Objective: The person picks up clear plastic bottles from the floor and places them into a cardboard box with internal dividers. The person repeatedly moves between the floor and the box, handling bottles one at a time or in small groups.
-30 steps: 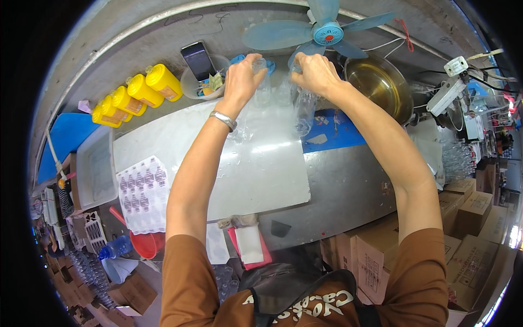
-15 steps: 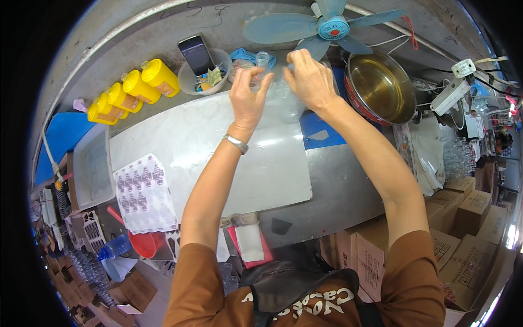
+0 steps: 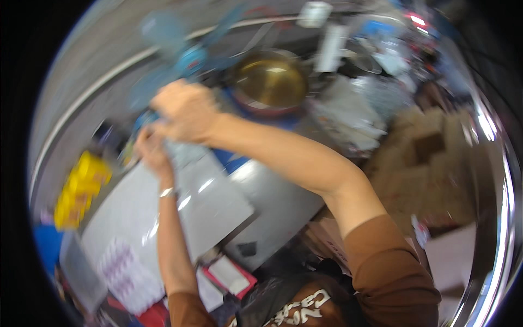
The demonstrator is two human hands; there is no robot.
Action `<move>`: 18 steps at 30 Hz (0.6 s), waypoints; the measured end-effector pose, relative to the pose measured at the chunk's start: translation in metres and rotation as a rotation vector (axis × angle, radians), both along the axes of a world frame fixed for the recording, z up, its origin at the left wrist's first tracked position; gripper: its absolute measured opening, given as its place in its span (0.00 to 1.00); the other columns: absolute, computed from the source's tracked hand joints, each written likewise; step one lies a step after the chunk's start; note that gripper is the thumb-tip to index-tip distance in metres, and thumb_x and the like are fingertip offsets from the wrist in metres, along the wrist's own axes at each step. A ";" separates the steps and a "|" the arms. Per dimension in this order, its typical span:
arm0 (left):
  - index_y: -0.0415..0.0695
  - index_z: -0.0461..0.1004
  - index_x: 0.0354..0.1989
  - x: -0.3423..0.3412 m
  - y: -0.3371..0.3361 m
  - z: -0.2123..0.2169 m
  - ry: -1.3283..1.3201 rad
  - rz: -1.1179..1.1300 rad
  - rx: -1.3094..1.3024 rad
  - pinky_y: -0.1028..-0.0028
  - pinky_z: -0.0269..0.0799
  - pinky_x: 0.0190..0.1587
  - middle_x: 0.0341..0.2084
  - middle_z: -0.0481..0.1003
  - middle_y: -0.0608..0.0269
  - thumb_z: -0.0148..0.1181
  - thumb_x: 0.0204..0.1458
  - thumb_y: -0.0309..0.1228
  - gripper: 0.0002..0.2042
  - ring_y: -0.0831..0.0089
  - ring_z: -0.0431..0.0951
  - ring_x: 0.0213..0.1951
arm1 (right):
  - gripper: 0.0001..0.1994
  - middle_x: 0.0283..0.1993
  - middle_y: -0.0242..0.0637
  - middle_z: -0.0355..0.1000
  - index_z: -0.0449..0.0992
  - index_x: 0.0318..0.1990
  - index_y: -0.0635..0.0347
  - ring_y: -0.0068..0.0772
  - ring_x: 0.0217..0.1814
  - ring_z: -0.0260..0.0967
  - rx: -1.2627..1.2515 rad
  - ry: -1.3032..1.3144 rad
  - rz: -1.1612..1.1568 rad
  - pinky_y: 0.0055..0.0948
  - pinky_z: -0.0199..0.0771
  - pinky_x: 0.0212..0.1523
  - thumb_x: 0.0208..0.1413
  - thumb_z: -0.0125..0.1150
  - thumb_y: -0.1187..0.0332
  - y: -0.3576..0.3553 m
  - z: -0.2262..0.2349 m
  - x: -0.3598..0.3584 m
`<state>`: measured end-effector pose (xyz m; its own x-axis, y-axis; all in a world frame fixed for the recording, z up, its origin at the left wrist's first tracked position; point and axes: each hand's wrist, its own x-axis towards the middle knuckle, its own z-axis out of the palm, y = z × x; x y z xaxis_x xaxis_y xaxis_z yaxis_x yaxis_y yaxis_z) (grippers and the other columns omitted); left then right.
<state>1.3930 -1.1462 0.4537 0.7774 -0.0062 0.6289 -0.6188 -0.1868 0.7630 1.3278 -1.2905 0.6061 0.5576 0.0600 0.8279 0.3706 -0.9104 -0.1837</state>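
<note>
The whole view is smeared by motion. My right hand [image 3: 188,111] is at the back of the workbench, in front of the blue fan [image 3: 192,60], with its fingers seemingly curled. Just below and left of it is my left hand [image 3: 152,150], a silvery band on its wrist. The two hands nearly touch or overlap. Blur hides the fingers and anything they may hold. Beneath them lies a pale, shiny board [image 3: 136,204], with clear plastic-like material [image 3: 188,152] at its back edge.
A pot [image 3: 267,110] of yellowish liquid stands right of my hands. Yellow bottles [image 3: 81,191] line the left back edge. A printed sheet [image 3: 128,278] lies front left; a pink and white stack [image 3: 231,275] sits at the front. Cardboard boxes [image 3: 403,158] fill the right side.
The view has swung to the right, so the bench and fan appear further left and tilted. My hands, apart before, have come close together. Everything is now blurred.
</note>
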 end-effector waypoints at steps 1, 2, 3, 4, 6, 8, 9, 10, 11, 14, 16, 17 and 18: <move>0.37 0.72 0.54 -0.010 -0.005 0.013 -0.016 0.019 0.032 0.64 0.66 0.55 0.46 0.74 0.52 0.54 0.63 0.36 0.17 0.60 0.73 0.49 | 0.14 0.28 0.36 0.70 0.75 0.26 0.55 0.40 0.34 0.70 -0.142 0.010 0.062 0.37 0.73 0.32 0.37 0.67 0.55 -0.014 0.034 -0.013; 0.36 0.72 0.54 -0.015 -0.008 0.021 -0.022 0.053 -0.003 0.66 0.66 0.54 0.46 0.74 0.52 0.53 0.63 0.33 0.15 0.62 0.73 0.47 | 0.12 0.28 0.37 0.71 0.75 0.23 0.54 0.37 0.35 0.72 -0.316 0.025 0.036 0.35 0.72 0.30 0.37 0.67 0.57 -0.021 0.069 -0.025; 0.35 0.70 0.56 -0.024 -0.013 0.031 -0.028 0.109 0.096 0.67 0.67 0.55 0.46 0.74 0.53 0.53 0.64 0.33 0.17 0.64 0.73 0.48 | 0.11 0.27 0.38 0.73 0.75 0.22 0.54 0.37 0.34 0.73 -0.467 -0.009 0.007 0.34 0.71 0.28 0.38 0.66 0.58 -0.031 0.104 -0.043; 0.35 0.69 0.58 -0.042 -0.021 0.046 -0.020 0.112 0.077 0.67 0.67 0.55 0.46 0.73 0.54 0.52 0.64 0.33 0.18 0.64 0.73 0.49 | 0.10 0.27 0.38 0.74 0.75 0.22 0.54 0.37 0.32 0.74 -0.605 -0.040 0.002 0.33 0.70 0.26 0.40 0.65 0.59 -0.036 0.137 -0.061; 0.35 0.67 0.59 -0.089 -0.040 0.078 0.072 -0.001 -0.068 0.69 0.68 0.56 0.50 0.72 0.54 0.49 0.66 0.33 0.18 0.66 0.73 0.52 | 0.09 0.26 0.37 0.76 0.77 0.22 0.55 0.36 0.29 0.75 -0.698 -0.119 -0.030 0.33 0.71 0.24 0.43 0.63 0.61 -0.044 0.198 -0.111; 0.37 0.66 0.59 -0.119 -0.053 0.119 0.023 -0.061 -0.142 0.70 0.68 0.57 0.51 0.73 0.55 0.50 0.66 0.35 0.19 0.67 0.74 0.52 | 0.07 0.30 0.35 0.79 0.81 0.25 0.50 0.39 0.35 0.78 -0.845 0.205 -0.216 0.41 0.74 0.30 0.44 0.62 0.61 -0.052 0.277 -0.195; 0.38 0.66 0.59 -0.137 -0.063 0.138 -0.006 -0.134 -0.180 0.70 0.68 0.57 0.51 0.73 0.55 0.50 0.66 0.36 0.19 0.67 0.74 0.52 | 0.07 0.30 0.35 0.79 0.82 0.27 0.50 0.37 0.36 0.79 -0.877 0.260 -0.320 0.41 0.75 0.31 0.47 0.60 0.62 -0.056 0.312 -0.256; 0.38 0.66 0.60 -0.157 -0.071 0.159 -0.035 -0.208 -0.220 0.70 0.68 0.57 0.51 0.74 0.55 0.50 0.66 0.36 0.19 0.68 0.75 0.52 | 0.08 0.30 0.35 0.79 0.83 0.30 0.49 0.34 0.37 0.79 -0.907 0.316 -0.428 0.41 0.75 0.32 0.50 0.58 0.62 -0.058 0.345 -0.317; 0.39 0.66 0.60 -0.179 -0.089 0.177 -0.050 -0.289 -0.261 0.70 0.68 0.57 0.50 0.74 0.55 0.50 0.66 0.37 0.19 0.68 0.75 0.51 | 0.09 0.31 0.34 0.80 0.83 0.30 0.50 0.35 0.37 0.79 -0.910 0.207 -0.436 0.42 0.76 0.33 0.51 0.57 0.61 -0.092 0.362 -0.361; 0.38 0.68 0.59 -0.239 -0.100 0.259 -0.162 -0.287 -0.187 0.70 0.71 0.53 0.47 0.77 0.55 0.49 0.66 0.35 0.17 0.68 0.77 0.48 | 0.11 0.27 0.34 0.77 0.81 0.41 0.50 0.32 0.27 0.75 -0.848 0.052 -0.946 0.29 0.74 0.27 0.54 0.65 0.57 -0.123 0.409 -0.541; 0.35 0.70 0.56 -0.275 -0.117 0.314 -0.319 -0.387 -0.235 0.68 0.73 0.53 0.48 0.76 0.53 0.49 0.66 0.33 0.16 0.68 0.78 0.45 | 0.09 0.27 0.40 0.75 0.78 0.37 0.56 0.42 0.27 0.74 -0.694 0.197 -1.092 0.36 0.73 0.29 0.54 0.62 0.61 -0.157 0.411 -0.654; 0.34 0.71 0.55 -0.299 -0.127 0.342 -0.366 -0.459 -0.280 0.68 0.73 0.52 0.49 0.76 0.54 0.49 0.66 0.32 0.16 0.67 0.79 0.45 | 0.08 0.28 0.40 0.74 0.77 0.36 0.55 0.44 0.29 0.74 -0.560 0.321 -1.239 0.36 0.73 0.31 0.56 0.59 0.62 -0.166 0.400 -0.708; 0.34 0.71 0.54 -0.339 -0.157 0.356 -0.370 -0.569 -0.339 0.68 0.74 0.51 0.50 0.76 0.54 0.48 0.66 0.31 0.15 0.67 0.79 0.44 | 0.09 0.30 0.40 0.75 0.77 0.38 0.53 0.44 0.32 0.75 -0.331 0.562 -1.399 0.39 0.73 0.34 0.56 0.58 0.60 -0.182 0.387 -0.775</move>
<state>1.0539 -1.3035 0.8100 0.4498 -0.1032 0.8871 -0.7763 0.4459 0.4455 0.5524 -1.4725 0.9934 0.5480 -0.6264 0.5543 -0.8305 -0.4868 0.2709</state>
